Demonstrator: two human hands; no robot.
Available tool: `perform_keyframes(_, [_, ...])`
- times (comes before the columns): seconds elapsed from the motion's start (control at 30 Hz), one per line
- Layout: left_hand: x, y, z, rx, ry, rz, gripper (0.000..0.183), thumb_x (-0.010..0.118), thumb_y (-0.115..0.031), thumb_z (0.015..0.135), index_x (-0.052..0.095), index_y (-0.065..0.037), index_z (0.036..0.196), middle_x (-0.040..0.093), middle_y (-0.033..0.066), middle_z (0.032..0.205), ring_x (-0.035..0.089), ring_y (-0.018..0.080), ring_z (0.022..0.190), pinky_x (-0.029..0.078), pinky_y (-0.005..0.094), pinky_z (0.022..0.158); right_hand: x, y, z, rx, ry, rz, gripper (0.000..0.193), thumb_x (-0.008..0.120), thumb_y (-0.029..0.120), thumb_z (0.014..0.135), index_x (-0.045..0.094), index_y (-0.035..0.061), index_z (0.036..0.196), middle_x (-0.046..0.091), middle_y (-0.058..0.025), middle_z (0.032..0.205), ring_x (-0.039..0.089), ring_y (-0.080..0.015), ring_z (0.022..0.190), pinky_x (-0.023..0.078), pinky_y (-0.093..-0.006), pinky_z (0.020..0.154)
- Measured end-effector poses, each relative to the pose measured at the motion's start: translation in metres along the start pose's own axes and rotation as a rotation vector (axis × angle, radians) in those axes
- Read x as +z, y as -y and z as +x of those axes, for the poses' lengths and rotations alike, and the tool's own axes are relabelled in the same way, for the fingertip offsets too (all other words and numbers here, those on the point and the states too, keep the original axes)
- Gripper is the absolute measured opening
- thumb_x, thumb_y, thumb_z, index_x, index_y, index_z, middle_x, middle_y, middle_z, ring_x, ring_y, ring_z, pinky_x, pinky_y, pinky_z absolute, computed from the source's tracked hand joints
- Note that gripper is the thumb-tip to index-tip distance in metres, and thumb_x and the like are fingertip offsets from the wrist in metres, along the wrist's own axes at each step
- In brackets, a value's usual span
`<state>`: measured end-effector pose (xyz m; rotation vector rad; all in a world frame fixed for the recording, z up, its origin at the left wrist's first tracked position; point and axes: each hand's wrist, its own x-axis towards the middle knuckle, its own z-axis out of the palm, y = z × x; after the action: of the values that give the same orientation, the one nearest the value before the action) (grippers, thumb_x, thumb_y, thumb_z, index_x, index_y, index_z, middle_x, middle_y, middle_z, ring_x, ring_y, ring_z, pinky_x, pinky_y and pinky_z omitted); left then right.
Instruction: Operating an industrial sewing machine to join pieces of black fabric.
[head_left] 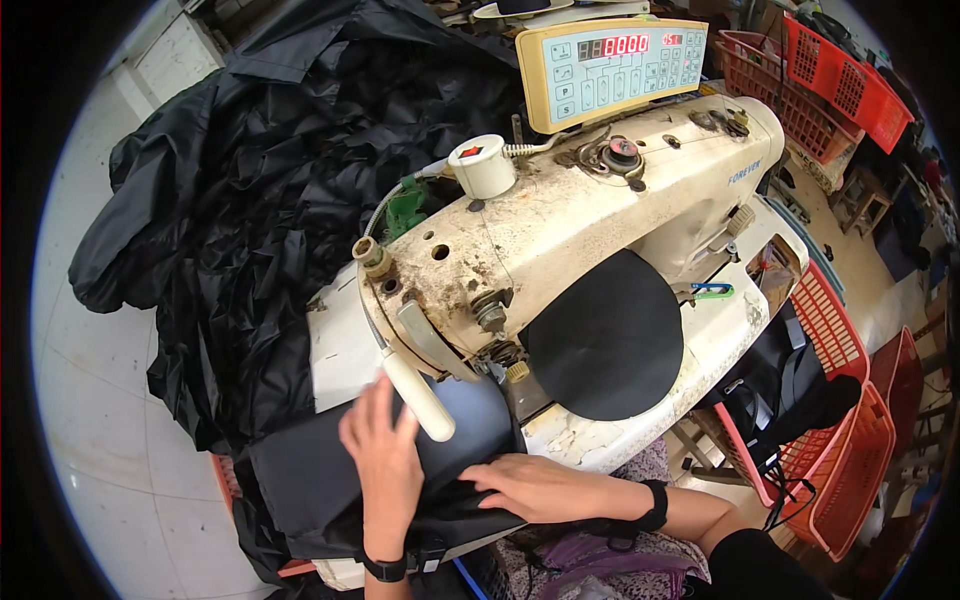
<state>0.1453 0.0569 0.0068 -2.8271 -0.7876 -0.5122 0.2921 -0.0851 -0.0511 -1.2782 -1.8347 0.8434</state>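
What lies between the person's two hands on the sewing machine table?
In the head view, only the black fabric lies between the left hand and the right hand; both hands rest flat on it, below the sewing machine.

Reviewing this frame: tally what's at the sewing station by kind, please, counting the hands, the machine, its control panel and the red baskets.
Hands: 2 (left hand, right hand), both flat on the black fabric
Sewing machine: 1
Control panel: 1
Red baskets: 4 ()
Total: 8
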Motion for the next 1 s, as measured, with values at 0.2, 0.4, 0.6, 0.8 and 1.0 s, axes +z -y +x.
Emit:
perform_keyframes(0.2, [0.012,-0.015,-0.008,0.091,0.293,-0.595,0.048,0.058,0.008,0.083,0.063,-0.007,0.128,0.059,0.0156,0.133,0.051,0.0349,0.128,0.033,0.0467,0.113,-0.009,-0.009,-0.029,-0.191,-0.180,-0.133,0.053,0.068,0.035,0.091,0.053,0.0000,0.128,0.059,-0.0191,0.127,0.053,-0.0374,0.124,0.046,-0.0455,0.101])
perform_keyframes(0.4, [0.007,-0.017,-0.009,0.031,0.274,-0.543,0.035,0.064,-0.009,0.092,0.064,-0.004,0.127,0.062,0.0136,0.125,0.056,0.0343,0.116,0.039,0.0407,0.105,-0.023,-0.006,-0.042,-0.135,-0.097,-0.236,0.053,0.073,0.024,0.081,0.059,-0.0034,0.124,0.056,-0.0188,0.135,0.048,-0.0347,0.133,0.037,-0.0461,0.114])
perform_keyframes(0.6, [0.023,-0.020,0.001,-0.040,0.333,-0.585,0.034,0.065,-0.015,0.093,0.064,-0.007,0.126,0.063,0.0178,0.124,0.053,0.0336,0.123,0.032,0.0476,0.108,-0.010,-0.016,-0.032,-0.160,-0.198,-0.366,0.043,0.067,0.009,0.075,0.064,-0.0019,0.116,0.062,-0.0161,0.128,0.054,-0.0316,0.127,0.042,-0.0426,0.112])
perform_keyframes(0.8, [0.025,-0.019,-0.005,0.095,0.332,-0.645,0.035,0.061,-0.012,0.095,0.063,-0.007,0.129,0.055,0.0146,0.141,0.046,0.0352,0.136,0.023,0.0521,0.117,-0.008,-0.016,-0.031,-0.140,-0.260,-0.344,0.032,0.063,0.006,0.076,0.065,-0.0006,0.107,0.066,-0.0132,0.115,0.060,-0.0323,0.117,0.048,-0.0406,0.106])
perform_keyframes(1.0, [0.028,-0.016,0.006,0.062,0.342,-0.597,0.038,0.061,-0.013,0.095,0.062,-0.010,0.132,0.054,0.0113,0.142,0.048,0.0317,0.135,0.019,0.0553,0.118,-0.011,-0.020,-0.018,-0.100,-0.264,-0.383,0.027,0.064,0.006,0.075,0.065,-0.0003,0.102,0.066,-0.0131,0.110,0.062,-0.0312,0.114,0.048,-0.0401,0.106])
